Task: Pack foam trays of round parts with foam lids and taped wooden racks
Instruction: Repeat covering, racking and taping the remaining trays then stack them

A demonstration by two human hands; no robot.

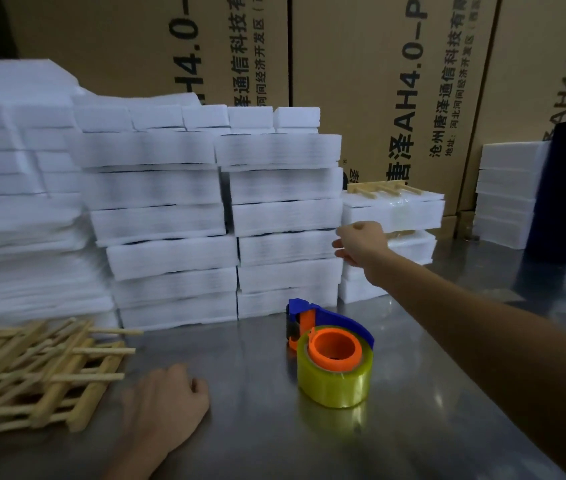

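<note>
Nearest, left hand (pixel 164 401) resting on the shiny metal table (pixel 257 441), fingers curled under, holding nothing that shows. Just to its left, a messy pile of wooden racks (pixel 32 372), sticks poking out every way. A little further in, a tape gun (pixel 330 355) with a fat yellow roll, lying alone on the table between the two arms.

Further back, right hand (pixel 361 242) reaching out to a short stack of packed foam trays (pixel 392 213) with a wooden rack (pixel 383 189) on top. Fingers on the far side of the hand, so cannot tell if gripping, pushing or only touching. Beside it on the left, two tall stacks of white foam trays (pixel 226 216), then a big heap of thin foam lids (pixel 22 244). Behind everything, brown cardboard boxes (pixel 396 81) with printed letters.

Things that might go wrong: a hard push on the short stack, and the top tray sliding off or the rack tipping. An elbow bump on the tall stacks, and a tumble. A sleeve or arm knocking the tape gun along the table.

Hard to see: round parts, tucked inside the foam, not showing at all. Tape on the top rack, maybe shiny there, but too blurry to tell. Dark thing at the far right edge, cut off.
</note>
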